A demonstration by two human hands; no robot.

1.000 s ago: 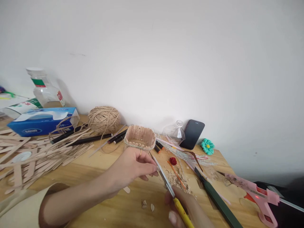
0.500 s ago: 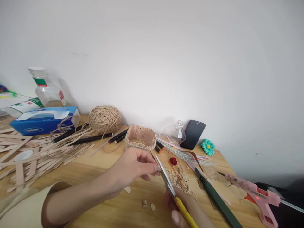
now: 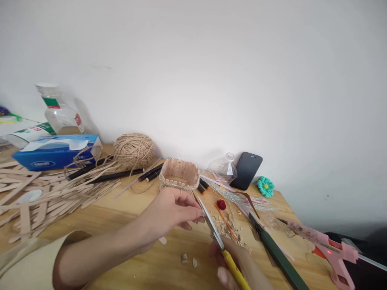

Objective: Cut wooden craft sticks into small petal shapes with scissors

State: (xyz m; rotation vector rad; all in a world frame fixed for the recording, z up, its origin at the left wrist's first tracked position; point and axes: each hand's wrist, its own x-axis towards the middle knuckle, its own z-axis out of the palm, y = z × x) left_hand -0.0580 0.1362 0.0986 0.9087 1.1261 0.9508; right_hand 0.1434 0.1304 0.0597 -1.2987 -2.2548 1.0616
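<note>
Yellow-handled scissors (image 3: 231,268) are in my right hand (image 3: 238,262), their blades slightly apart and pointing away toward the upper left. My left hand (image 3: 178,209) is closed in a pinch at the blades; what its fingertips hold is tiny and mostly hidden. Just behind that hand stands a small box made of wooden sticks (image 3: 178,173), with a beaded rim. Below the hands, a few small wooden chips (image 3: 194,262) lie on the tabletop. Wood shavings (image 3: 234,229) are scattered beside the blades, near a red rose ornament (image 3: 221,204).
Craft sticks (image 3: 57,201) are heaped at left, by a blue tissue box (image 3: 57,157), a glass bottle (image 3: 62,112) and a twine ball (image 3: 134,150). At right are a green-handled tool (image 3: 278,253), a pink glue gun (image 3: 329,249), a phone (image 3: 246,171) and a turquoise flower (image 3: 265,187).
Both hands and the scissors stay almost where they were, with the blades still beside the left fingertips. The whole view has shifted very slightly.
</note>
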